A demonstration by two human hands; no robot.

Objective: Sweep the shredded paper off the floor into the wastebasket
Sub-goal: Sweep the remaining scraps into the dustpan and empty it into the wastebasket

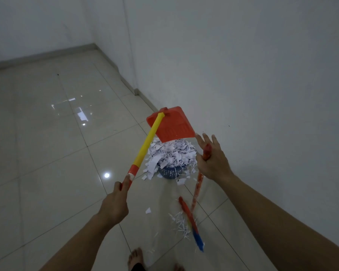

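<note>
- Glossy tile floor (pixel 47 153) meets white walls.
- Left hand (pixel 115 204) grips the dustpan (pixel 172 124) handle, tipped over the wastebasket (pixel 170 172) (overflowing with shredded paper (pixel 172 153)).
- Right hand (pixel 211 161) holds the broom (pixel 194 227), fingers partly extended; scraps lie beside its bristles.

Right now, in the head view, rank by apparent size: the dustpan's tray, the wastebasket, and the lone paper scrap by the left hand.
1. Red dustpan tray
2. Blue wastebasket, mostly buried in paper, so unsure
3. Lone paper scrap

Glossy tile floor (pixel 47 153), seemingly plastic dustpan (pixel 172 124), paper shreds (pixel 172 153), matt wall (pixel 262 55).
</note>
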